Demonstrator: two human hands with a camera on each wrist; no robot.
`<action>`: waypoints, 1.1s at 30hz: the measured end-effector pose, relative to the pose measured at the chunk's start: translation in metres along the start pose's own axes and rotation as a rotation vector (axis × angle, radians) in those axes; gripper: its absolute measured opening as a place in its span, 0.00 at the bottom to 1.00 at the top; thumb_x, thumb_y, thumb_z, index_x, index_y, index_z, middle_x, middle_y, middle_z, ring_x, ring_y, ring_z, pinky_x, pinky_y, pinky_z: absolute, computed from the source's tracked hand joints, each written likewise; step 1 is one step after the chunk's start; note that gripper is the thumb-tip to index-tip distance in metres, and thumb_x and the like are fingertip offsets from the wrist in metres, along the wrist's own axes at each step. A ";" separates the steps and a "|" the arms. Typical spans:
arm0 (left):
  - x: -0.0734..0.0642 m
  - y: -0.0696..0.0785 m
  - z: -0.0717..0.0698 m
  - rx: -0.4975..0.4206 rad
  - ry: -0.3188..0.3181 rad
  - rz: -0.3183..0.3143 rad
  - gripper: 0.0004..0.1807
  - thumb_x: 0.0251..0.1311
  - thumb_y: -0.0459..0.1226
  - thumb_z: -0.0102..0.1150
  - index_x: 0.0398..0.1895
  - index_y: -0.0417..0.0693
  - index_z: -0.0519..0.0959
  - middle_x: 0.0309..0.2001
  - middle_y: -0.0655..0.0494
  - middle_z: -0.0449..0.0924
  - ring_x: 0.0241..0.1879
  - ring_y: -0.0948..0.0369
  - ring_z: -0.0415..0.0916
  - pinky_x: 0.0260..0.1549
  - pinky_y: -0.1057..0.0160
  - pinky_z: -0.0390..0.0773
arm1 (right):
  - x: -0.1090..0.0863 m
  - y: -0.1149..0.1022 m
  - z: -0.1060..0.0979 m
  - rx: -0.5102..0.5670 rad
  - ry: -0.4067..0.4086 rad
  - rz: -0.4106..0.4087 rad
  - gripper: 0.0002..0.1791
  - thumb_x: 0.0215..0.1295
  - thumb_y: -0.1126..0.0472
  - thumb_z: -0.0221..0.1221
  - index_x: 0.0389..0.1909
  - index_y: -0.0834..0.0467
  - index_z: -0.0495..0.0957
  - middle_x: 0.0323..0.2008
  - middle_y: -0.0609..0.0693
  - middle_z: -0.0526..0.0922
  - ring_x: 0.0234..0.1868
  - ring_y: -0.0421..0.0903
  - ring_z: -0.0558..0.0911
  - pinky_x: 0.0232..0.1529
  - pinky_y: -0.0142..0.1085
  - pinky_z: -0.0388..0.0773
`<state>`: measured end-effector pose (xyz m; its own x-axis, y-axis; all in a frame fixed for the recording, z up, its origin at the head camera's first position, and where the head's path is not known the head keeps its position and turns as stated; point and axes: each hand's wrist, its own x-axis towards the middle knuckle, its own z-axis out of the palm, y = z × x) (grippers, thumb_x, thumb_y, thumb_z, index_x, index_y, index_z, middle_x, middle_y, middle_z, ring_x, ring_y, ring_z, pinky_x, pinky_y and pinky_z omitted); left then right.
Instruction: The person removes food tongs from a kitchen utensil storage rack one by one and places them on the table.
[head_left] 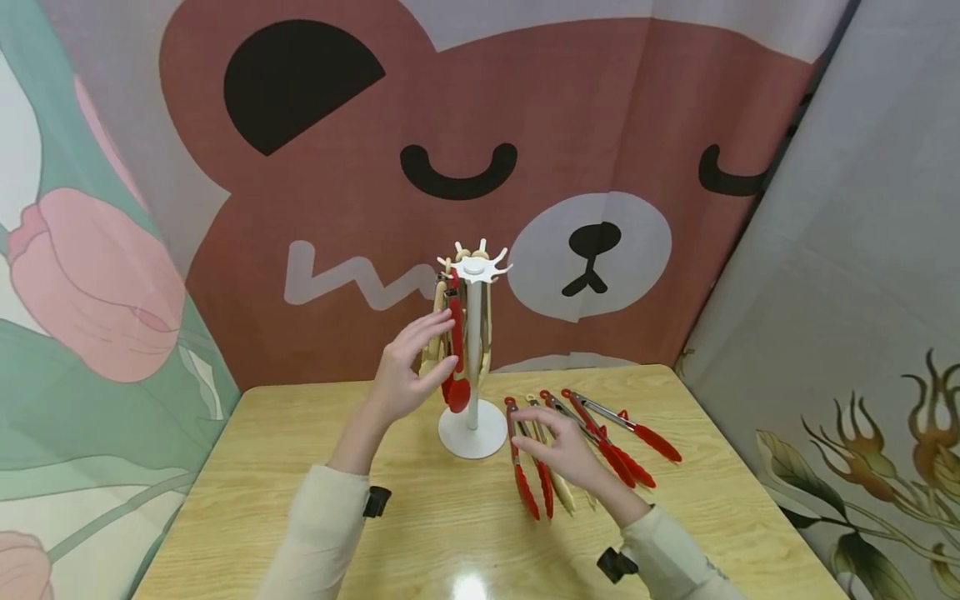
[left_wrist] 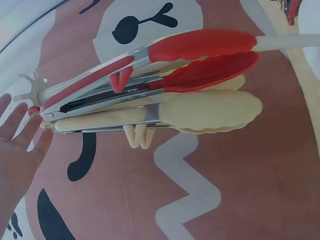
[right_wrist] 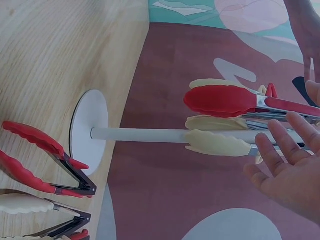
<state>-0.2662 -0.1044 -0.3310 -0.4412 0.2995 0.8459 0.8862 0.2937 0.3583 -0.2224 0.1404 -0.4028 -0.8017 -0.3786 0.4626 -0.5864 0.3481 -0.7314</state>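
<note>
A white stand [head_left: 473, 437] with a ring of hooks on top holds several tongs. Red-tipped tongs [left_wrist: 202, 45] hang at its left side, beside beige-tipped tongs [left_wrist: 210, 107]. My left hand [head_left: 408, 367] is at these red tongs, fingers extended and spread; in the left wrist view it lies beside their hinge end, not curled round them. My right hand [head_left: 558, 450] hovers with loosely bent fingers above tongs lying on the table, and holds nothing. Below it are open red tongs [head_left: 522, 483] and beige tongs [head_left: 561, 492], partly covered by the hand.
More red tongs [head_left: 618, 462] and another red pair [head_left: 656, 442] lie to the right on the wooden table [head_left: 300, 500]. A curtain with a bear print [head_left: 337, 208] hangs behind the table's back edge. A floral curtain [head_left: 840, 292] hangs on the right.
</note>
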 end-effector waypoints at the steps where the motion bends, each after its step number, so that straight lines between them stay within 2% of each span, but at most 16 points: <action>1: -0.003 0.000 0.001 -0.004 -0.004 -0.006 0.22 0.50 0.32 0.60 0.50 0.31 0.72 0.54 0.39 0.70 0.57 0.51 0.64 0.54 0.51 0.63 | 0.000 0.004 0.001 -0.002 0.003 -0.002 0.15 0.53 0.68 0.61 0.44 0.64 0.77 0.46 0.58 0.77 0.50 0.55 0.73 0.49 0.53 0.67; 3: -0.009 0.001 0.002 -0.006 -0.011 -0.019 0.22 0.50 0.32 0.60 0.50 0.31 0.72 0.54 0.40 0.70 0.57 0.51 0.64 0.54 0.51 0.63 | 0.000 0.013 0.002 0.016 0.008 0.010 0.15 0.53 0.66 0.62 0.44 0.62 0.77 0.46 0.54 0.77 0.51 0.52 0.73 0.50 0.52 0.67; 9: -0.025 0.002 0.007 0.001 -0.010 -0.061 0.23 0.47 0.29 0.61 0.50 0.33 0.73 0.54 0.43 0.71 0.56 0.51 0.64 0.53 0.51 0.64 | 0.001 0.017 0.000 0.027 0.006 0.012 0.16 0.55 0.60 0.62 0.45 0.58 0.77 0.47 0.50 0.77 0.51 0.48 0.73 0.49 0.47 0.69; 13: -0.035 0.006 0.009 -0.010 0.003 -0.105 0.22 0.46 0.26 0.62 0.48 0.31 0.74 0.52 0.41 0.72 0.56 0.48 0.64 0.53 0.50 0.63 | 0.000 0.016 -0.001 0.039 0.005 0.024 0.17 0.55 0.59 0.61 0.46 0.58 0.77 0.48 0.50 0.77 0.52 0.48 0.72 0.49 0.50 0.69; 15: -0.035 0.017 0.007 -0.018 0.008 -0.124 0.22 0.44 0.24 0.61 0.47 0.29 0.74 0.51 0.38 0.72 0.54 0.45 0.65 0.53 0.49 0.63 | 0.001 0.013 -0.001 0.052 0.003 0.038 0.17 0.55 0.60 0.61 0.46 0.59 0.77 0.48 0.52 0.76 0.52 0.49 0.72 0.50 0.51 0.68; 20: -0.035 0.043 0.004 -0.034 0.014 -0.147 0.20 0.43 0.21 0.60 0.44 0.25 0.73 0.48 0.32 0.72 0.51 0.40 0.66 0.51 0.50 0.65 | 0.003 -0.013 -0.006 0.047 -0.017 0.045 0.16 0.55 0.68 0.59 0.46 0.66 0.75 0.47 0.59 0.76 0.51 0.53 0.72 0.49 0.46 0.69; 22: -0.039 0.045 0.004 -0.036 0.014 -0.147 0.20 0.43 0.21 0.60 0.44 0.25 0.73 0.47 0.32 0.72 0.51 0.41 0.67 0.52 0.52 0.66 | 0.003 -0.020 -0.008 0.034 -0.024 0.037 0.15 0.55 0.69 0.59 0.46 0.67 0.75 0.46 0.60 0.76 0.50 0.54 0.73 0.49 0.45 0.70; 27: -0.046 0.046 0.006 -0.021 0.015 -0.137 0.20 0.43 0.21 0.60 0.44 0.26 0.74 0.47 0.33 0.73 0.49 0.42 0.69 0.50 0.54 0.67 | 0.003 -0.021 -0.009 0.040 -0.017 0.021 0.15 0.56 0.70 0.58 0.46 0.67 0.75 0.46 0.58 0.76 0.50 0.54 0.73 0.50 0.43 0.70; 33: -0.049 0.046 0.006 -0.032 0.022 -0.142 0.20 0.42 0.20 0.60 0.43 0.24 0.73 0.44 0.34 0.75 0.46 0.44 0.72 0.49 0.59 0.70 | 0.008 -0.021 -0.012 0.016 0.037 -0.073 0.17 0.53 0.74 0.59 0.46 0.71 0.73 0.45 0.64 0.76 0.49 0.56 0.73 0.48 0.38 0.71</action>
<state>-0.2044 -0.1004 -0.3581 -0.5593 0.2375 0.7942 0.8195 0.3028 0.4865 -0.2181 0.1407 -0.3781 -0.7605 -0.3704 0.5334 -0.6422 0.3067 -0.7026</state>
